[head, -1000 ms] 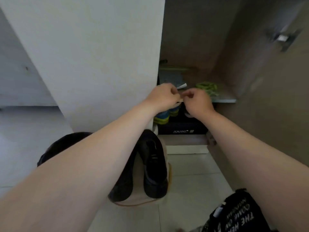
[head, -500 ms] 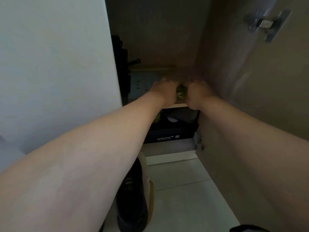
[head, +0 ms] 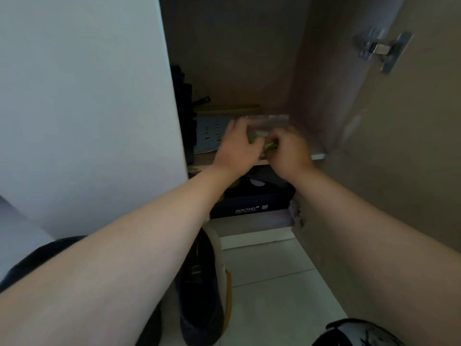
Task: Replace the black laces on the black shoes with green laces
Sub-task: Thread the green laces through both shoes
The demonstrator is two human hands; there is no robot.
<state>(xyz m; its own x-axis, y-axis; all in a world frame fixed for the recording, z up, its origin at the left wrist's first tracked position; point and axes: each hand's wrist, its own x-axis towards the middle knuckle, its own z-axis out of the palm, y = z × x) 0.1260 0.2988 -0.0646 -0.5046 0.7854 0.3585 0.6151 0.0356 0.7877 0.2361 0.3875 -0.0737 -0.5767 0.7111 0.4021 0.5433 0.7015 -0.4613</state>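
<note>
Both my hands reach onto a cabinet shelf (head: 318,155). My left hand (head: 237,148) and my right hand (head: 290,153) meet around a bundle of green laces (head: 268,144), which seems to sit in a clear plastic bag (head: 272,122). The fingers of both hands curl round the bundle; most of it is hidden behind them. A black shoe (head: 202,290) lies on the floor below my left forearm, partly hidden by it.
A white cabinet door (head: 87,108) stands open on the left and a brown door with a metal hinge (head: 381,48) on the right. A dark shoebox (head: 252,206) sits under the shelf. Papers (head: 209,136) lie on the shelf's left. Pale floor tiles (head: 274,295) lie below.
The view has moved closer to the cabinet. My hands went from the shelf's front edge deeper onto the shelf and now close round the green laces and their bag.
</note>
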